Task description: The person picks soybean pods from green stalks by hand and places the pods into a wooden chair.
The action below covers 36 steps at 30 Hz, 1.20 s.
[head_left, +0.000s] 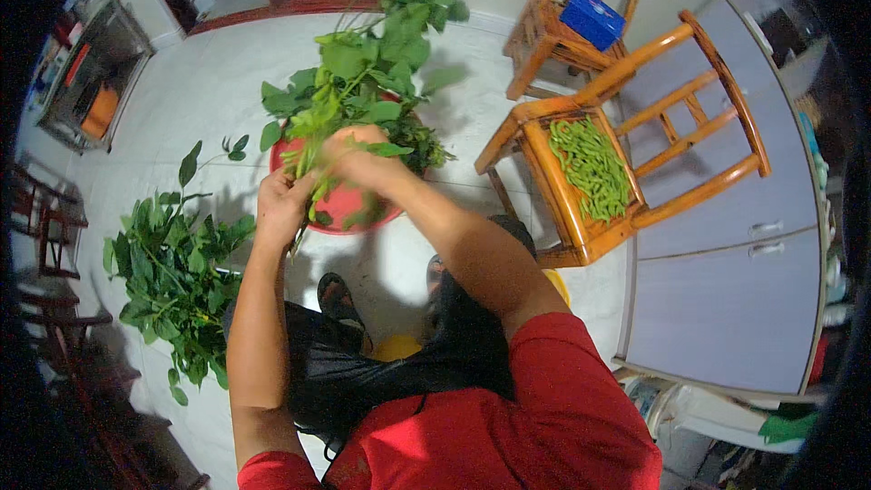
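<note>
A leafy soybean plant [349, 59] with green pods is held up in front of me. My left hand [283, 207] is closed round the lower stems. Against the pods and stems, my right hand [361, 156] is smeared by motion, and its fingers cannot be made out. Below both hands a red basin [340, 209] stands on the floor, with some greenery in it and at its far right rim. On the seat of a wooden chair [588, 245] to the right lies a heap of picked green pods [590, 172].
More leafy plants [177, 277] are piled on the floor at my left. Behind the near chair, another wooden chair [535, 36] bears a blue box [592, 18]. Pale cabinets [726, 299] line the right side; a small shelf unit [95, 82] stands at the far left.
</note>
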Motion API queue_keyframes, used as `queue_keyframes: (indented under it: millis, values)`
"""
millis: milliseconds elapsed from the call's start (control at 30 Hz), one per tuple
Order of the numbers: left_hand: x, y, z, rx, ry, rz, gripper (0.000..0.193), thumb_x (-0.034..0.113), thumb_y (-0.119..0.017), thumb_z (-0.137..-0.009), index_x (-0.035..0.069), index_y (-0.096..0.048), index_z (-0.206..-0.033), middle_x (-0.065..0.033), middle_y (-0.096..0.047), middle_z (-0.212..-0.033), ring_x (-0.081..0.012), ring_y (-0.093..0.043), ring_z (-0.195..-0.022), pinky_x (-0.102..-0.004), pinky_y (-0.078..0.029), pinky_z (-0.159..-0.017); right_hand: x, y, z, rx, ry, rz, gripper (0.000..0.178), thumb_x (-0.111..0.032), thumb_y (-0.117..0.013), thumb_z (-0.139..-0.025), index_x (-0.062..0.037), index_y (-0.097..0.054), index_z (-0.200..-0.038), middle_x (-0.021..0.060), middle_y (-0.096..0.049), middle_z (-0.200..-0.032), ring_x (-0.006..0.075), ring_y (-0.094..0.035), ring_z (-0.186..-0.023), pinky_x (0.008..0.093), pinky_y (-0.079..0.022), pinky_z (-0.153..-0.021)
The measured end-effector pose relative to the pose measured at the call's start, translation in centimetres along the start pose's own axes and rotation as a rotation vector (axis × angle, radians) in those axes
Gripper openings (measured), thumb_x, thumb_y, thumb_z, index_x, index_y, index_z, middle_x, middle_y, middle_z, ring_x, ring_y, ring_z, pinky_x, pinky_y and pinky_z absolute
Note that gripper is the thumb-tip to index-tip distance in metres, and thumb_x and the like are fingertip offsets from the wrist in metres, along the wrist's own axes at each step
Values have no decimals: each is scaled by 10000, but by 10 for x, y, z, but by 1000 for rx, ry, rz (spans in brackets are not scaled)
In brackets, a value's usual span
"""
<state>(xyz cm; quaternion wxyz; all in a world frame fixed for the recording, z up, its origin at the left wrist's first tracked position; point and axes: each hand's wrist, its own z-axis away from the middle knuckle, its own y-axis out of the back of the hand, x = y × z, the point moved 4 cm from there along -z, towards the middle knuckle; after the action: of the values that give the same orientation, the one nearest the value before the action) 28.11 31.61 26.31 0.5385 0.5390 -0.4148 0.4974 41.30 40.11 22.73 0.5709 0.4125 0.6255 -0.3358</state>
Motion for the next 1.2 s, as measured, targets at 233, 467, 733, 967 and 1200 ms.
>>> queue_keyframes:
  millis: [233, 467, 733, 967, 1200]
  values:
    - [5, -4, -3, 75, 9, -158, 190, 183, -608, -877, 23, -635, -777, 39, -522, -598, -59, -404, -489, -237, -322, -455, -7, 50, 23, 435, -334, -836, 124, -148, -623, -837, -72, -582, -748, -21, -447, -586, 84, -345, -422, 234, -247, -373]
    - [8, 5, -11, 193, 61, 29, 243, 181, -596, -879, 19, -629, -701, 4, -582, -603, -64, -442, -452, -241, -330, -440, -13, 183, 77, 541, -234, -307, 250, -275, -638, -867, -34, -617, -927, -20, -470, -597, 75, -415, -481, 210, -320, -419]
    - [-7, -1, -24, 168, 107, 174, 235, 195, -582, -876, -1, -642, -760, -21, -616, -629, -86, -503, -473, -245, -387, -454, -42, 372, 156, 920, -422, 966, 363, -354, -674, -809, -77, -683, -1043, 124, -700, -931, 273, -659, -839, 381, -498, -787]
    - [-5, 5, -18, 226, 162, 317, 192, 178, -588, -872, 1, -638, -820, -46, -618, -667, -122, -557, -521, -256, -437, -469, -6, 403, 171, 611, -343, 1265, 590, -476, -630, -804, -129, -553, -1274, 204, -613, -1163, 348, -578, -1084, 433, -440, -927]
    - [-20, 16, -25, 190, 214, 384, 193, 205, -556, -893, 37, -632, -836, -44, -588, -667, -140, -526, -521, -302, -438, -472, 2, 402, 171, 711, -264, 1750, 643, -441, -663, -791, -49, -513, -1277, 203, -559, -1241, 358, -537, -1124, 410, -409, -979]
